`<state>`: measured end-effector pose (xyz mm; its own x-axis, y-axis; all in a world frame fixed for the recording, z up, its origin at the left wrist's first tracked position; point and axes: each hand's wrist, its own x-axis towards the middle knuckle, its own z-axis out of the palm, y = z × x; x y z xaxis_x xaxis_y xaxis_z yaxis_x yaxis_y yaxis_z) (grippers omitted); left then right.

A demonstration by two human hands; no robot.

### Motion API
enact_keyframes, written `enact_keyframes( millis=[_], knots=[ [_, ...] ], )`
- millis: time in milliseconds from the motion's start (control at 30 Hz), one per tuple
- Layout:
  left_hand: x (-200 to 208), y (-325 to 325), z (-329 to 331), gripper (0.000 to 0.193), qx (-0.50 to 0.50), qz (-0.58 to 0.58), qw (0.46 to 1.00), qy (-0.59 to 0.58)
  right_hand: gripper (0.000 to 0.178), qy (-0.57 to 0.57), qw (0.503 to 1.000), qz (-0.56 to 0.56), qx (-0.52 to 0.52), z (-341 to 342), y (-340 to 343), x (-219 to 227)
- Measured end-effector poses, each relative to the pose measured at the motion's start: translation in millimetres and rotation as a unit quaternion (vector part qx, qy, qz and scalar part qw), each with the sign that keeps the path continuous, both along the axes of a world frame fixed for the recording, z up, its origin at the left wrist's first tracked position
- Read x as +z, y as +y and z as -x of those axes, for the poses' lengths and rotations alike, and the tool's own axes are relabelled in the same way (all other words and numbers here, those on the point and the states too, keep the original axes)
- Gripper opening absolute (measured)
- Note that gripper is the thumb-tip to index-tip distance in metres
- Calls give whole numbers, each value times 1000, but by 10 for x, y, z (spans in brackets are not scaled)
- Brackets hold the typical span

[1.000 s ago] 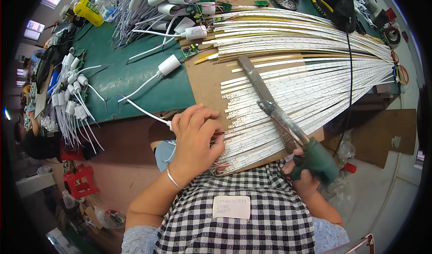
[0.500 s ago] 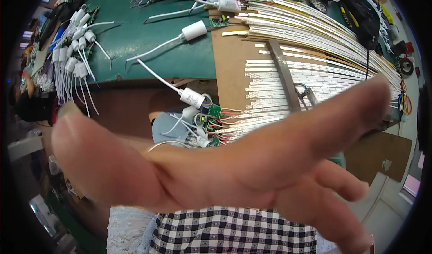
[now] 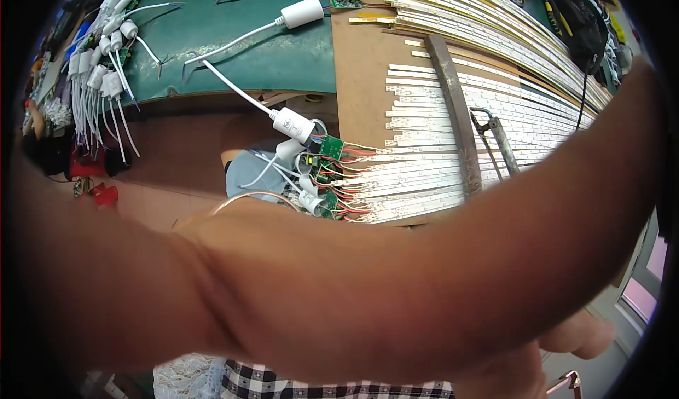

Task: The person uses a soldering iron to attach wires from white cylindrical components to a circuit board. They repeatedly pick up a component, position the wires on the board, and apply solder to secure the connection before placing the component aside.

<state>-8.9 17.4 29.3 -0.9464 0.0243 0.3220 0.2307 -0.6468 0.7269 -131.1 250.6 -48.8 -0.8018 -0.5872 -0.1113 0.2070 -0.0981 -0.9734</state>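
Observation:
My left hand [image 3: 396, 286] fills the lower half of the view, very close and blurred. Its thumb spreads to the left and its index finger to the upper right, with nothing held between them. Other fingertips show at the lower right. A thin copper-coloured bangle [image 3: 244, 194] shows behind the hand. Beyond it, white cylindrical lamp caps, one of them a cap [image 3: 293, 125] with a white cable, hang at the board's edge. Green circuit boards [image 3: 330, 148] connect by red and white wires to white LED strips [image 3: 417, 180]. My right hand is not in view.
A metal bar [image 3: 453, 116] lies across the strips on a brown board [image 3: 361, 66], beside a clamp-like metal tool [image 3: 503, 144]. More caps [image 3: 113, 24] hang over the green table's [image 3: 233, 66] left edge. A black cap-like thing [image 3: 576, 24] lies at the far right.
My left hand has come closer to the camera and covers more of the view, its thumb and index finger spreading toward the sides. The table and its things have shifted upward in view.

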Motion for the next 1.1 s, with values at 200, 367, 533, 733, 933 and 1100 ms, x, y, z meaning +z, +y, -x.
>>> enact_keyframes(
  millis=[200,367,533,733,933,1100],
  knots=[
    [59,-60,-28,90,-8,11,1000,8,62,-1,1000,11,-12,-8,3,17],
    [104,-103,-15,87,11,14,1000,4,63,-5,1000,0,-26,-11,7,8],
    [62,-28,107,83,22,-5,1000,4,62,-5,1000,11,-24,-25,23,9],
    [139,13,115,80,76,-40,996,8,62,-16,1000,13,-3,-22,18,42],
    [238,-239,38,76,185,-75,978,63,63,-5,999,29,-32,-12,10,-6],
    [455,-389,-216,58,336,9,932,133,60,8,1000,13,4,22,1,76]
  ],
)
